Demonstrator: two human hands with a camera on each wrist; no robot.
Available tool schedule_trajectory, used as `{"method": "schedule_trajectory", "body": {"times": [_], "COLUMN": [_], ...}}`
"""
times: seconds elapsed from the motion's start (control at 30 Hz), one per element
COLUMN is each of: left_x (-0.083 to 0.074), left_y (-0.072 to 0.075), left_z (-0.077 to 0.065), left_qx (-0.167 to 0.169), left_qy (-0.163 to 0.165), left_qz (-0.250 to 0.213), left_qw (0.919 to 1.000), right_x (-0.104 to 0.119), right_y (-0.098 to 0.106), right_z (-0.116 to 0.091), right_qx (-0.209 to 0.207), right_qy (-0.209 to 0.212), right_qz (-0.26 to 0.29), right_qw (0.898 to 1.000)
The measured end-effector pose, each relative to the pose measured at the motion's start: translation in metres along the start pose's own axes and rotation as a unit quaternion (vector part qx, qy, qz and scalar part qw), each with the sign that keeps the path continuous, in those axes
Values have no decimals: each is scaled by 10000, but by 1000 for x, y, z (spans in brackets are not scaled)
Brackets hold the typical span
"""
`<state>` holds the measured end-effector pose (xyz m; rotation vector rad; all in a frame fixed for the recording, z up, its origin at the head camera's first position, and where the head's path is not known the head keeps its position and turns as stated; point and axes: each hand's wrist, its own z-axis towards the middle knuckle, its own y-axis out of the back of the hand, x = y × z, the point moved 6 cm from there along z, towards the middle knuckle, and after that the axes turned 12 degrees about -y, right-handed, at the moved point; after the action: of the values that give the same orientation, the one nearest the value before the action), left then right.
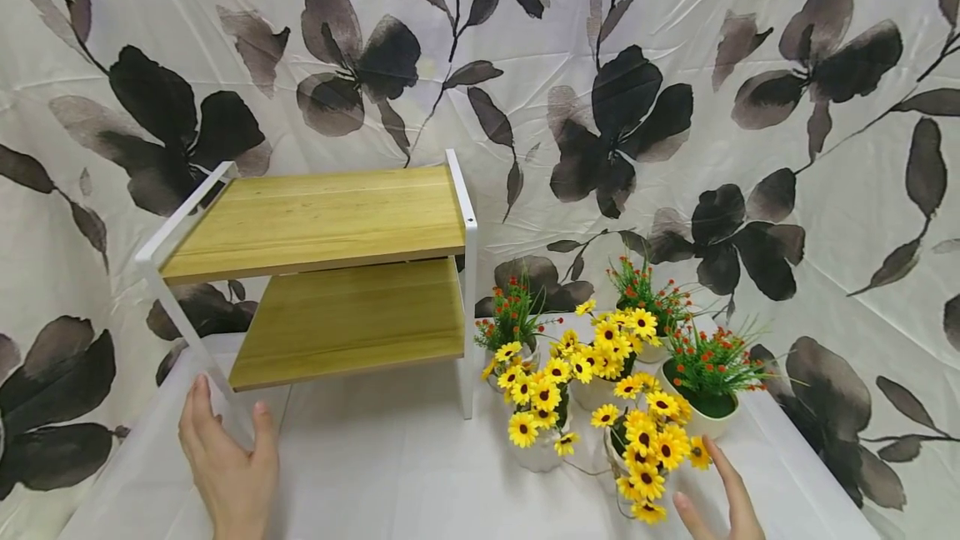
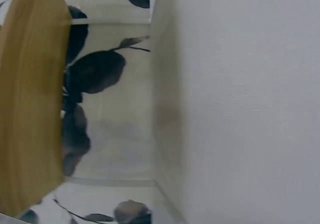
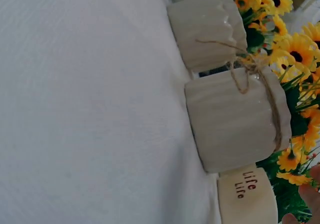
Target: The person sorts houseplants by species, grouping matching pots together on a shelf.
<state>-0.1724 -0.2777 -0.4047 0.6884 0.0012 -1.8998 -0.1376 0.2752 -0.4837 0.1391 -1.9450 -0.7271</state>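
Note:
A two-tier shelf (image 1: 322,219) with wooden boards and a white frame stands at the left in the head view. My left hand (image 1: 232,469) is by its front left leg, fingers extended and apart, holding nothing. At lower right, my right hand (image 1: 723,494) has thumb and forefinger spread beside the nearest pot of yellow sunflowers (image 1: 645,448); whether the forefinger touches a bloom I cannot tell. In the right wrist view, that white pot (image 3: 235,119) has a wavy rim and twine tied round it. The left wrist view shows a shelf board (image 2: 32,99), but not the hand.
More sunflowers (image 1: 540,394) stand to the right of the shelf. Behind and beside them are red-flowered plants (image 1: 513,311), one in a cream pot (image 3: 247,196) marked "Life". A white cloth (image 1: 375,473) covers the table, and a floral curtain (image 1: 525,65) hangs behind.

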Motion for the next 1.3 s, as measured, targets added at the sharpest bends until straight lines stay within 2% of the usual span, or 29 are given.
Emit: {"method": "schedule_trajectory", "body": {"times": [0.1,0.17,0.37,0.53,0.7,0.83,1.03,1.17,1.3], "left_x": [9,13,23,30,35,38,42,43,44], "left_y": [-4,-7,-15,-18,-21,-22,-24,-24,-23], "left_z": [-4,-5,-10,-13,-14,-13,-15,-15,-14], "left_qx": [2,-77,-163,-147,-374,-544,-541,-585,-602], "left_qy": [133,165,289,419,406,333,406,454,361], "left_qz": [-60,-123,-189,-168,-211,-319,-240,-247,-322], "left_qw": [9999,9998,9993,9989,9983,9975,9974,9969,9970], "right_x": [-1,-2,-11,-20,-22,-20,-19,-19,-18], "right_y": [-2,-4,-7,-11,-17,-23,-30,-32,-36], "right_z": [-4,-5,1,8,13,15,19,20,22], "right_qx": [-314,-479,-655,-659,-397,36,400,514,712], "right_qy": [402,517,211,177,439,579,277,19,-74], "right_qz": [175,295,533,773,824,998,1359,1380,1259], "right_qw": [9985,9971,9962,9947,9948,9933,9895,9891,9895]}}
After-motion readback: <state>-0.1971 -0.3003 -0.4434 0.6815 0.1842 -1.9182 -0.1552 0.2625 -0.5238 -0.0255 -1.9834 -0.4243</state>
